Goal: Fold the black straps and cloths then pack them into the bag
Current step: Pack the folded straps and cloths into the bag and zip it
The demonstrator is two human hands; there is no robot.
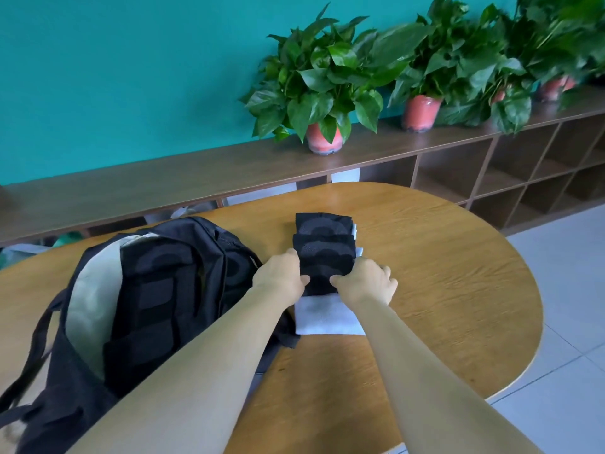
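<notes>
A row of folded black straps point(324, 244) lies overlapped on a white cloth point(327, 317) in the middle of the wooden table point(442, 290). My left hand point(280, 276) grips the left side of the nearest strap, thumb on top. My right hand point(366, 281) grips its right side the same way. To the left lies the open black bag point(82, 371), its pale lining showing, with several folded black straps point(154, 299) stacked inside.
The table's rounded edge runs along the right, with grey tiled floor beyond. Behind the table stands a long wooden shelf unit point(458, 172) with potted plants point(324, 86) on top, against a teal wall.
</notes>
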